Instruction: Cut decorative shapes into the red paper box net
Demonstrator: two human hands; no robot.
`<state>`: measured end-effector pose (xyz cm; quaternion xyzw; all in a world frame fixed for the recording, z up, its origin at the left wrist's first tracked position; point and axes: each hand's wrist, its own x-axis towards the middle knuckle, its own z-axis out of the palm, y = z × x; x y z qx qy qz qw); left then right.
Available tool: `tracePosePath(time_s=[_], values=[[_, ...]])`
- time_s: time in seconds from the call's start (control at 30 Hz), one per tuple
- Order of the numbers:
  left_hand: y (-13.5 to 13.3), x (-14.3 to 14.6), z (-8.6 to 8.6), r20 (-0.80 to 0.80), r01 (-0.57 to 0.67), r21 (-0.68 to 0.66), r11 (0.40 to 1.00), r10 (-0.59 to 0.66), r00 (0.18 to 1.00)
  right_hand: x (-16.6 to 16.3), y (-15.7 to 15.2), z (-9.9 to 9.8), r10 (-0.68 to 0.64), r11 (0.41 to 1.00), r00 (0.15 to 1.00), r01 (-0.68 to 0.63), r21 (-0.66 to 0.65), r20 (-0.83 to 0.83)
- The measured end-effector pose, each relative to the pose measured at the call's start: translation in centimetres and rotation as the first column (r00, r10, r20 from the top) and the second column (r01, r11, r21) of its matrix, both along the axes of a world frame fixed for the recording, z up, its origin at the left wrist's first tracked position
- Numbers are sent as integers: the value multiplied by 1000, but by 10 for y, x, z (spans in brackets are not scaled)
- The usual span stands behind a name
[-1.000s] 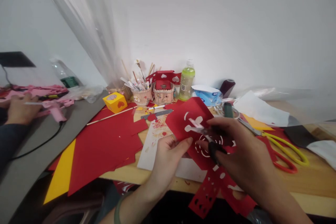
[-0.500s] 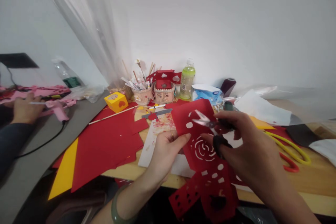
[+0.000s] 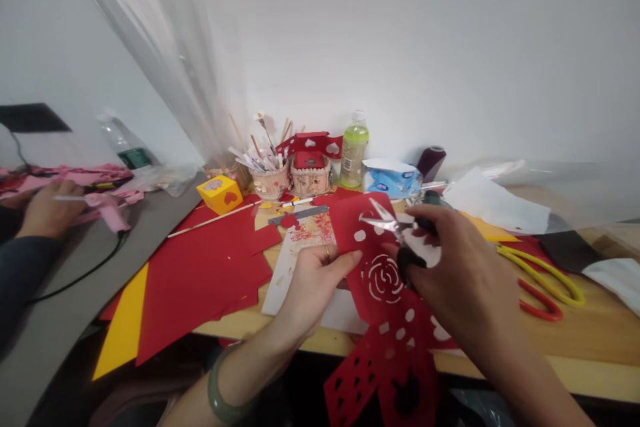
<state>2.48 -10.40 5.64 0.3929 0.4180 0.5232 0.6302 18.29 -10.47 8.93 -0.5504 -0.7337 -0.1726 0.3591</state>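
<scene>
Plain white wall (image 3: 450, 47) directly behind wooden table (image 3: 590, 340); clear plastic sheet (image 3: 165, 67) hanging left of table; grey surface (image 3: 55, 320) adjoining table's left edge; lighting even, diffuse.

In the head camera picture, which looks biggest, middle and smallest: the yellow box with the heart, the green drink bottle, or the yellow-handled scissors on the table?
1. Yellow-handled scissors, though they lie nearer the camera, which helps.
2. Green drink bottle.
3. Yellow box, but it looks close to the bottle in size, so those two are hard to rank.
</scene>
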Motion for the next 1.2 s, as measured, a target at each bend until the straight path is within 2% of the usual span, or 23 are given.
tracePosePath(time_s=[0.1, 0.2, 0.37, 0.53, 0.7, 0.9, 0.97, 1.07, 1.13, 1.2], values=[[0, 0, -1, -2, 4, -5, 1000, -4, 1000, 1, 0, -1, 7, 1000, 999, -7, -5, -50], [1, -1, -1, -5, 15, -13, 1000, -15, 1000, 0, -1, -2, 56, 998, 998, -56, -15, 1], [1, -1, 0, 3, 19, -44, 999, -19, 1000, 1, -1, -3, -21, 1000, 999, 21, 9, -42], [1, 0, 1, 9, 29, -63, 998, -28, 1000, -2, -2, -4, 53, 998, 998, -53, -16, -24], [2, -2, 1, -18, 23, -60, 998, -24, 1000, 0, 0, -4, -36, 999, 999, 36, 23, -9], [2, -2, 0, -26, 23, -53, 998, -24, 999, -1, -3, -6, 46, 999, 999, -46, -14, 7], [3, -3, -1, -24, 22, -49, 999, -23, 999, -1, -2, -4, -18, 1000, 999, 18, -18, -42], [4, -4, -1, -19, 22, -53, 998, -23, 1000, 6, 0, 1, -148, 986, 957, 124, -107, -249], [5, -6, 0, -14, 28, -59, 998, -29, 999, 20, 6, 0, -208, 970, 907, 145, -194, -366], [6, -9, 1, -12, 35, -60, 998, -36, 999, 44, 14, -7, -217, 964, 885, 128, -234, -412]])
